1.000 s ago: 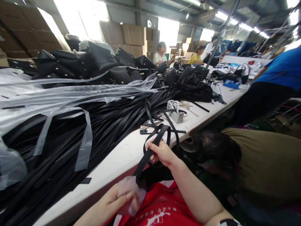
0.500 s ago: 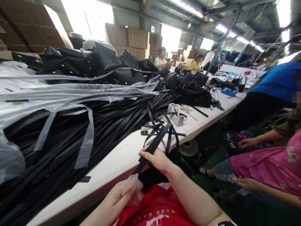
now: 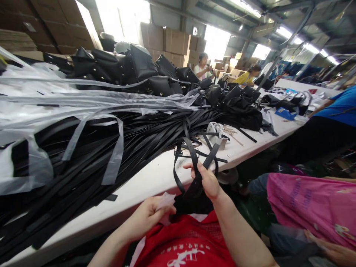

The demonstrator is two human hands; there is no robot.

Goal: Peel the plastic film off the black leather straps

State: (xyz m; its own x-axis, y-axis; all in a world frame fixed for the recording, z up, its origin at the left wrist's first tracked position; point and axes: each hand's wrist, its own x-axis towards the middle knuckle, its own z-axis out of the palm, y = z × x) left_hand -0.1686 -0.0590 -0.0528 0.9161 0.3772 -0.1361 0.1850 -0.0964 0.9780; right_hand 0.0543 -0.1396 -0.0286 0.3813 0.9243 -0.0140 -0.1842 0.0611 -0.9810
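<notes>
Near the table's front edge, my right hand (image 3: 208, 181) grips a black strap (image 3: 210, 158) between thumb and fingers, and its index finger points out to the left. Loops of the strap hang around that hand, one with small holes in it. My left hand (image 3: 148, 217) is closed on a thin, pale pinkish cloth (image 3: 167, 203), close to the red apron (image 3: 191, 241) and apart from the strap. Whether the cloth is fabric or paper I cannot tell.
A long white table (image 3: 147, 178) bears a heap of black straps (image 3: 133, 141), plastic strips (image 3: 114, 163) and black leather pieces (image 3: 144, 61). A white holder (image 3: 218, 137) stands beyond my right hand. A person in pink (image 3: 308, 204) bends close on the right.
The cloth in my left hand has come away from the strap. My right hand has moved right with the strap, now bent into loops. The person in pink has leaned over.
</notes>
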